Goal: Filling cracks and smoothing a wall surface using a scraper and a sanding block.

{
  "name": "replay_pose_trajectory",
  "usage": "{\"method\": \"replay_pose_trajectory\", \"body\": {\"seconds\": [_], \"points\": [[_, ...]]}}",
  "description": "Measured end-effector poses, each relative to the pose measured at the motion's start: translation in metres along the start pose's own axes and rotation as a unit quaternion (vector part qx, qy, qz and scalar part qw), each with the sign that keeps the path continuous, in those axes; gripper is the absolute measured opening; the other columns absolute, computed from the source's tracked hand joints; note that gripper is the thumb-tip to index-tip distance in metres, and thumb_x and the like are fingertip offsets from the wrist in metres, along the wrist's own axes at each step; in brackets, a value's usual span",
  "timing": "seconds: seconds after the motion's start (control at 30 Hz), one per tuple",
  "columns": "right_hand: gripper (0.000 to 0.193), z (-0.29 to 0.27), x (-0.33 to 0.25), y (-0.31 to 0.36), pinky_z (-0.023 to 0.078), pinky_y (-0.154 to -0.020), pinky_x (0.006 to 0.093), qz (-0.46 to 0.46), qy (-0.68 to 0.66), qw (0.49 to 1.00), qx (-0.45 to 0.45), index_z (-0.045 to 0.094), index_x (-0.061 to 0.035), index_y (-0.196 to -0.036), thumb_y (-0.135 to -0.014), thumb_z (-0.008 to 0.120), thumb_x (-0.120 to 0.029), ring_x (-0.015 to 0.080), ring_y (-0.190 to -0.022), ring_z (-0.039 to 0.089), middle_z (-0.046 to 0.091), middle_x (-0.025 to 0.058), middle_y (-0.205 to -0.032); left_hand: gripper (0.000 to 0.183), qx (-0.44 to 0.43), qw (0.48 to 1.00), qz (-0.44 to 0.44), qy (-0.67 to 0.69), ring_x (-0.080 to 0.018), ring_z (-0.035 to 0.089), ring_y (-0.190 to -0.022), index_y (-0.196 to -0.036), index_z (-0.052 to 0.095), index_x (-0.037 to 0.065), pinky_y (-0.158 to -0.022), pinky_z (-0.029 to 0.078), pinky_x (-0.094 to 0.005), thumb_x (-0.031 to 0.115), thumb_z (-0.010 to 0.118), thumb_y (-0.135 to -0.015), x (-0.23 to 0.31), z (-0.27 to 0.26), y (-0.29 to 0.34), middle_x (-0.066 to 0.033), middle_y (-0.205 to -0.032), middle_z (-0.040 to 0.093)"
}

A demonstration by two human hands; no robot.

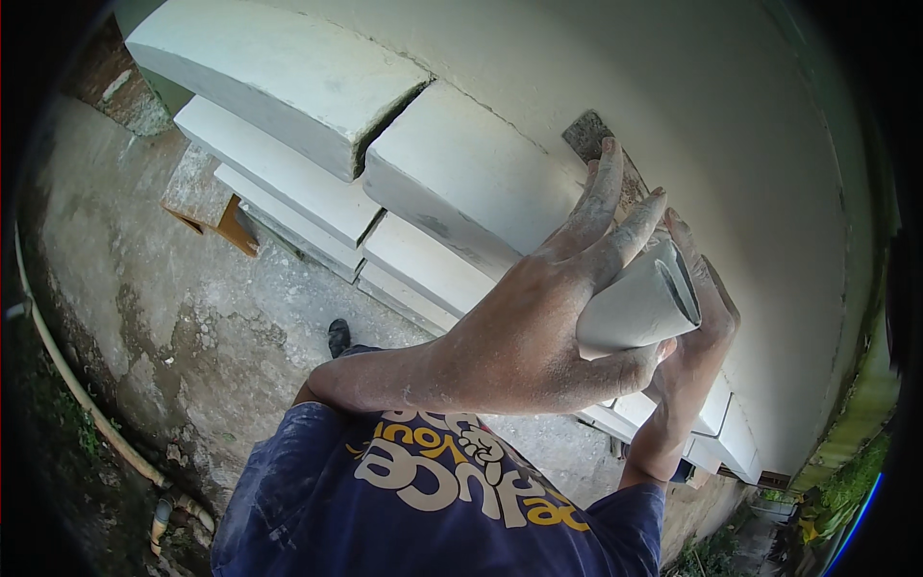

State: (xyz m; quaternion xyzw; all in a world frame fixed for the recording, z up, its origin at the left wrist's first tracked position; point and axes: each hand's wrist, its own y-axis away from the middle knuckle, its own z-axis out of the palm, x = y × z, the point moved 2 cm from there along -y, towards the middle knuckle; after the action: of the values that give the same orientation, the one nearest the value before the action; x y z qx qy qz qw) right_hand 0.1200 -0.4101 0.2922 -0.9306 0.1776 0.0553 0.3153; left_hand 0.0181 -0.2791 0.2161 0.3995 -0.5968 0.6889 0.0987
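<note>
My left hand (538, 327), coated in white dust, reaches across the middle toward a pale wall surface. A stiff, pale grey curled sheet (630, 306) sits between its thumb and index finger. Its other fingers stretch over a dark grey, dusty flat strip (588, 135) that lies against the wall. Close on the right, my right hand (710, 308) is bent around the far side of the same strip, its palm hidden behind the curled sheet. Whether strip and sheet are one piece I cannot tell.
White stepped ledges (452, 163) with dark gaps run along the wall (731, 125). Below lies a stained concrete floor (221, 317) with a wooden piece (236, 226) on it. A pale pipe (87, 394) curves along the left; plants (856, 490) grow at the lower right.
</note>
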Motion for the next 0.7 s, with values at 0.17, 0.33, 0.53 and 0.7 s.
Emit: {"method": "replay_pose_trajectory", "body": {"seconds": [0.17,0.33,0.53,0.7], "points": [[0.041,-0.005,0.004,-0.002,0.056,-0.09,0.0379,0.002,-0.009,1.0,0.003,0.074,-0.0046,-0.122,-0.081,0.08,-0.01,0.0255,-0.099,0.072,0.075,0.0164,-0.11,0.098,-0.021,1.0,0.001,-0.023,-0.0634,-0.001,-0.145,-0.16,0.013,0.0,-0.11,0.034,-0.0709,0.043,0.069,-0.093,-0.002,0.001,-0.001,-0.0436,-0.158,-0.004],[0.042,-0.011,0.005,-0.003,0.056,-0.089,0.0381,0.005,-0.014,1.0,-0.003,0.074,-0.0055,-0.122,-0.081,0.08,-0.011,0.0252,-0.099,0.072,0.075,0.0156,-0.11,0.095,-0.021,1.0,-0.008,-0.006,-0.0653,0.01,-0.143,-0.159,0.017,-0.001,-0.108,0.039,-0.0684,0.041,0.069,-0.093,0.002,0.0,-0.001,-0.0439,-0.158,-0.006],[0.043,-0.01,0.004,-0.005,0.057,-0.089,0.038,0.016,0.02,0.999,-0.022,0.073,-0.0065,-0.124,-0.082,0.079,-0.011,0.0236,-0.097,0.072,0.075,0.0136,-0.109,0.093,-0.019,1.0,0.0,-0.018,-0.0666,0.021,-0.139,-0.159,0.02,-0.002,-0.108,0.043,-0.065,0.039,0.07,-0.092,0.001,-0.003,-0.001,-0.0441,-0.157,-0.007],[0.044,-0.009,0.008,0.001,0.057,-0.088,0.0377,0.056,-0.049,0.997,0.0,0.074,-0.0054,-0.123,-0.08,0.081,-0.012,0.0234,-0.095,0.072,0.075,0.0142,-0.105,0.093,-0.036,0.999,-0.012,-0.023,-0.0661,0.023,-0.139,-0.158,0.021,-0.003,-0.108,0.044,-0.0635,0.038,0.071,-0.091,0.005,-0.003,-0.002,-0.0442,-0.157,-0.007]]}}
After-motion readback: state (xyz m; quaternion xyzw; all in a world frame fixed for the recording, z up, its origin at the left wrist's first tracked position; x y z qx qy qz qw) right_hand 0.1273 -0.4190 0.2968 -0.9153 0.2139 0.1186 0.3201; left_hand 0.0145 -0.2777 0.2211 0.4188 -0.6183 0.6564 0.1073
